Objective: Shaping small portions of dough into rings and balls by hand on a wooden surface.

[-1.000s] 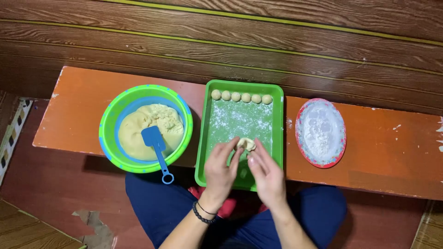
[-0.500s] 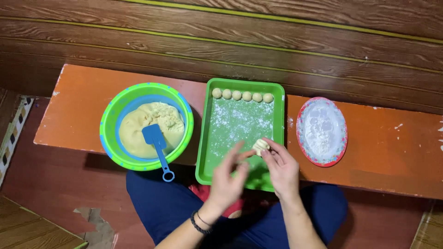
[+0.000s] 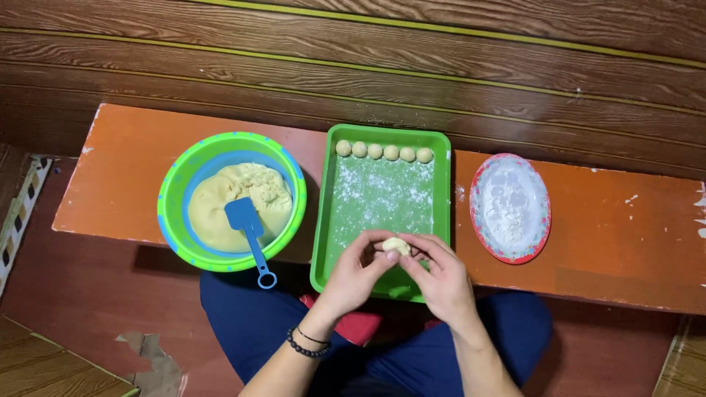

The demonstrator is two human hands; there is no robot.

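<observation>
Both the left hand [image 3: 358,273] and right hand [image 3: 439,273] are pinching a dough lump [image 3: 395,245] with curled fingers over the green tray's [image 3: 443,213] near end.

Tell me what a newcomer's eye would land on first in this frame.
Probably the bright green tray at the middle of the orange bench, dusted with flour, with a row of five dough balls along its far edge. Over its near edge the left hand and right hand pinch a small dough piece between the fingertips. To the left, a green bowl holds dough and a blue spatula; to the right, a floured plate.
</observation>
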